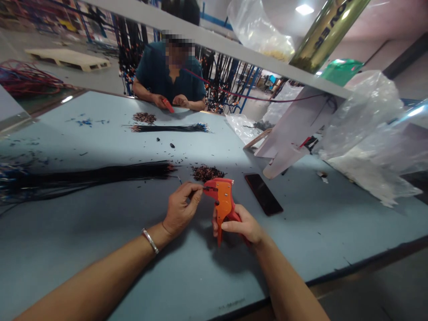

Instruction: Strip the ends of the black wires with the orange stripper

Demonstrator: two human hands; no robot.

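Note:
My right hand [241, 225] is wrapped round the handles of an orange-red wire stripper [222, 200], held upright over the blue table [100, 254]. My left hand [182, 207] pinches a thin black wire whose end sits in the stripper's jaw. The wire runs left toward a long bundle of black wires [93, 176] lying on the table. A small heap of stripped bits [207, 172] lies just beyond the tool.
A dark phone [263, 194] lies right of the stripper. Clear plastic bags [368, 133] and white card fill the right side. Across the table a person in a dark shirt [170, 73] works with a red tool, a second wire bundle [170, 128] before them.

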